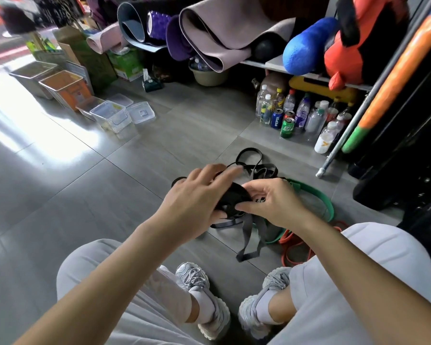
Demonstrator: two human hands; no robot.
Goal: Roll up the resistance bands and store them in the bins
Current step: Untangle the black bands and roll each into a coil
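A grey tiled floor (110, 183) runs up to a shelf of rolled mats (209, 33). Held off the floor is a part-wound black roll (232, 197) of resistance band. The left hand (194, 202) cups it, thumb beneath and fingers spread over the top. The right hand (276, 202) pinches its right edge. A loose tail (249, 235) hangs below the roll. A green band (326, 202) and an orange band (296, 247) lie just right of the roll, and clear bins (112, 115) stand well off to its upper left.

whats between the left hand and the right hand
In the head view, a partly rolled black band sits between the left hand and right hand, both holding it.
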